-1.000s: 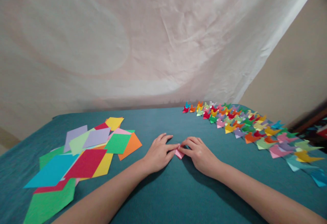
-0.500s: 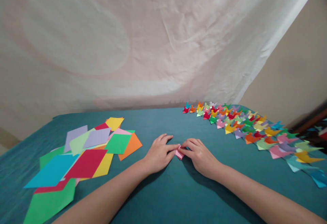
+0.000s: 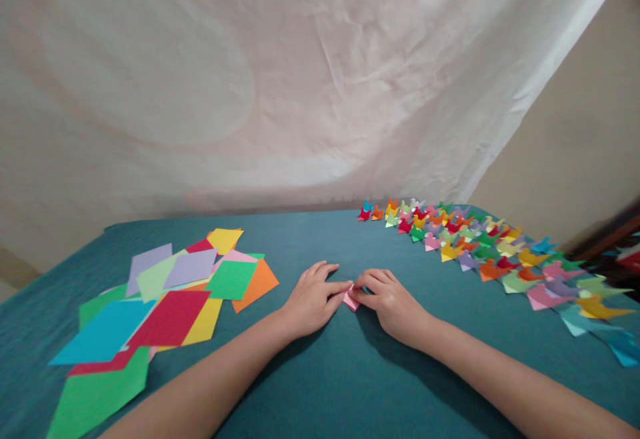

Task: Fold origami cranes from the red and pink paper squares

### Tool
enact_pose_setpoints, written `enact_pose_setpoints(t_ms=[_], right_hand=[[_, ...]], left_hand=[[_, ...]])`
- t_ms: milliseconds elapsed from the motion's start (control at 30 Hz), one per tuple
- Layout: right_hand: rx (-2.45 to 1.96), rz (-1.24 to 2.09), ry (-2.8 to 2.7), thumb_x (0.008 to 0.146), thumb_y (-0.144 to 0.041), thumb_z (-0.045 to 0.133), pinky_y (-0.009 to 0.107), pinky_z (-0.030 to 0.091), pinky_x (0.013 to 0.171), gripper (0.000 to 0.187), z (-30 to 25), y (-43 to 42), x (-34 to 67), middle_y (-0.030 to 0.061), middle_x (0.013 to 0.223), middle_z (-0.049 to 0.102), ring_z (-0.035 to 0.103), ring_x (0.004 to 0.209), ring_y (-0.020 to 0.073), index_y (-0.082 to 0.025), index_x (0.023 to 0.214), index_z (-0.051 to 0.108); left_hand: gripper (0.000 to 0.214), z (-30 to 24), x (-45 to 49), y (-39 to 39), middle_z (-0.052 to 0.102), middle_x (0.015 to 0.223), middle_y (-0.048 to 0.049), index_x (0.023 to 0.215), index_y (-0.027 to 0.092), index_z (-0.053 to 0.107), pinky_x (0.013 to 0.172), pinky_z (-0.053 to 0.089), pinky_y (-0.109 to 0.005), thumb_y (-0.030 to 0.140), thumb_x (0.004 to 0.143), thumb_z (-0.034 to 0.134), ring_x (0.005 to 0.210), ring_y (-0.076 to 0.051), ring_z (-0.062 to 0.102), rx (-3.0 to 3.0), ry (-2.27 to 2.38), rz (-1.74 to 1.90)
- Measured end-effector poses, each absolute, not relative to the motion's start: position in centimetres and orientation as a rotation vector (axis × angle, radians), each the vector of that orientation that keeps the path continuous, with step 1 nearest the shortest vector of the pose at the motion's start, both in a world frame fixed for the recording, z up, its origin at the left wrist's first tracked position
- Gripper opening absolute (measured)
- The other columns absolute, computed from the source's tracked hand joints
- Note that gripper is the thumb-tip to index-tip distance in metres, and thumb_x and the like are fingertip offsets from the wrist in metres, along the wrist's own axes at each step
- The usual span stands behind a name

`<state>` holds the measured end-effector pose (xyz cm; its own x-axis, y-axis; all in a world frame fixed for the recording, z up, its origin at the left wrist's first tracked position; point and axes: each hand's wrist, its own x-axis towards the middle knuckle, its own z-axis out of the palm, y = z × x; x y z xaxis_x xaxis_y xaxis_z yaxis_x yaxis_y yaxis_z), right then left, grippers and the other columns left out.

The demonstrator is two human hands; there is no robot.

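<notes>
A small folded piece of pink paper [image 3: 352, 301] lies on the teal cloth between my two hands. My left hand [image 3: 311, 299] grips its left edge with thumb and index finger, the other fingers stretched forward over the cloth. From the other side, my right hand [image 3: 395, 305] pinches the paper's upper right part, its fingers curled in. The fingertips of both hands nearly meet and cover some of the paper, so its exact folds cannot be made out.
Loose coloured paper squares, among them a red sheet [image 3: 173, 317] and a blue sheet [image 3: 105, 332], overlap on the left. Several rows of folded paper birds [image 3: 495, 269] stand along the right side of the teal tablecloth [image 3: 320, 385]. Behind hangs a pale sheet [image 3: 310, 92].
</notes>
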<state>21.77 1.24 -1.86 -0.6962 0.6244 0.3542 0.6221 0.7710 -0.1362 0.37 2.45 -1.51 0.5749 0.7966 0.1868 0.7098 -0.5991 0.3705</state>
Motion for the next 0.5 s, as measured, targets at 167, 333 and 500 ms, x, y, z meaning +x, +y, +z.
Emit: enact_pose_setpoints(t_ms=[167, 333, 500], right_hand=[[-0.937, 0.003, -2.571, 0.085, -0.006, 0.05, 0.037, 0.037, 0.088, 0.027, -1.97, 1.29, 21.88, 0.0081, 0.104, 0.06, 0.045, 0.107, 0.0216, -0.021, 0.102, 0.066], [-0.916, 0.024, -2.594, 0.088, -0.011, 0.049, 0.037, 0.037, 0.088, 0.025, -1.56, 0.89, 21.86, 0.0079, 0.104, 0.06, 0.045, 0.107, 0.0219, -0.022, 0.101, 0.066], [-0.889, 0.038, -2.619, 0.09, -0.014, 0.048, 0.036, 0.037, 0.088, 0.023, -1.08, 0.32, 21.69, 0.0077, 0.105, 0.06, 0.045, 0.108, 0.0214, -0.021, 0.103, 0.065]], left_hand=[[0.031, -1.47, 0.37, 2.49, 0.042, 0.138, -0.0017, 0.12, 0.035, 0.057, 0.106, 0.025, -0.048, 0.037, 0.091, 0.045, 0.129, -0.026, 0.033, 2.554, 1.255, 0.481], [0.031, -1.41, 0.38, 2.42, 0.043, 0.137, -0.0025, 0.119, 0.036, 0.057, 0.107, 0.025, -0.048, 0.039, 0.092, 0.043, 0.128, -0.027, 0.033, 2.557, 1.255, 0.494], [0.031, -1.43, 0.36, 2.37, 0.043, 0.137, -0.0025, 0.119, 0.036, 0.057, 0.107, 0.025, -0.047, 0.038, 0.092, 0.043, 0.129, -0.027, 0.033, 2.552, 1.254, 0.493]])
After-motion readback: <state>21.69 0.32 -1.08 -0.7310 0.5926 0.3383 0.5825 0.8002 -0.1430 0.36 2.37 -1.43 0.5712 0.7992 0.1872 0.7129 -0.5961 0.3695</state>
